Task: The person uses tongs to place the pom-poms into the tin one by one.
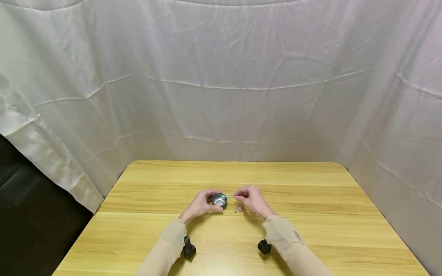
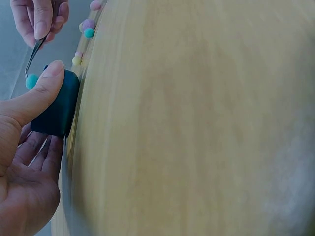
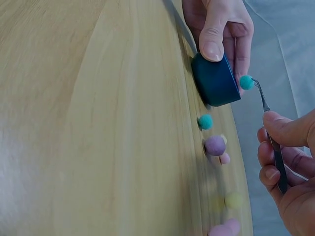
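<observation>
My left hand [image 1: 200, 205] holds a small dark blue cup [image 3: 214, 81] on the table, thumb on one side and fingers round the other; its inside looks silvery in the head view. My right hand [image 1: 255, 201] pinches dark metal tweezers [image 3: 278, 162] with bent tips. A teal pom-pom [image 3: 246, 82] is caught in those tips, at the cup's mouth in the head view. Between the hands and nearer me lie another teal pom-pom [image 3: 205, 122], a larger purple pom-pom [image 3: 215, 145] and a yellow pom-pom [image 3: 234, 199].
Several pink pom-poms, one a small pink pom-pom [image 3: 224, 158], lie along the same stretch of the wooden table [image 1: 138, 230]. Pale curtains [image 1: 221, 107] hang behind the table and at its sides. A dark area [image 1: 31, 214] shows at the far left.
</observation>
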`<action>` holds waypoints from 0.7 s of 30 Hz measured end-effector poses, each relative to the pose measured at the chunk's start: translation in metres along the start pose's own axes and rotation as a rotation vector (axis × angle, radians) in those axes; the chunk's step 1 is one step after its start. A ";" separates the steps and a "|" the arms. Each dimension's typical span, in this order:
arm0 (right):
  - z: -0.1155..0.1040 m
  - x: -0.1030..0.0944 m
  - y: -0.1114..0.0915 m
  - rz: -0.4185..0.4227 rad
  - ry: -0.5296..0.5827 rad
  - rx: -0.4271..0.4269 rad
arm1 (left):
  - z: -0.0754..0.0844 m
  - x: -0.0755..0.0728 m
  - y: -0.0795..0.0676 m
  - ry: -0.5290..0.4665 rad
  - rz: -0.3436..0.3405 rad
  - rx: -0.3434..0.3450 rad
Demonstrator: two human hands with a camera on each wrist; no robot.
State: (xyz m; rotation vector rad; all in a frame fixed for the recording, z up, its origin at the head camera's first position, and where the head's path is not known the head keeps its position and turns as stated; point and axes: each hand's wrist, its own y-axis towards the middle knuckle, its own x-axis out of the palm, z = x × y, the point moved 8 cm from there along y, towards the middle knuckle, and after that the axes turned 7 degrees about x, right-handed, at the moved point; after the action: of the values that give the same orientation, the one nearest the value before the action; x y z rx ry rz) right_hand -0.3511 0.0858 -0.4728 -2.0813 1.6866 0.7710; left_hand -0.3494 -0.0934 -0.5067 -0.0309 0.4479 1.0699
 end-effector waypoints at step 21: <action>0.001 0.011 0.003 -0.065 0.083 0.017 | 0.000 0.001 0.000 0.013 -0.005 0.020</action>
State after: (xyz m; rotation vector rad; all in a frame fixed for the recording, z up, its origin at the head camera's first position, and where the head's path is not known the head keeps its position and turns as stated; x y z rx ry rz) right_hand -0.3529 0.0773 -0.4805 -2.1725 1.6535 0.6563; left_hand -0.3491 -0.0928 -0.5065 -0.0211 0.4705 1.0610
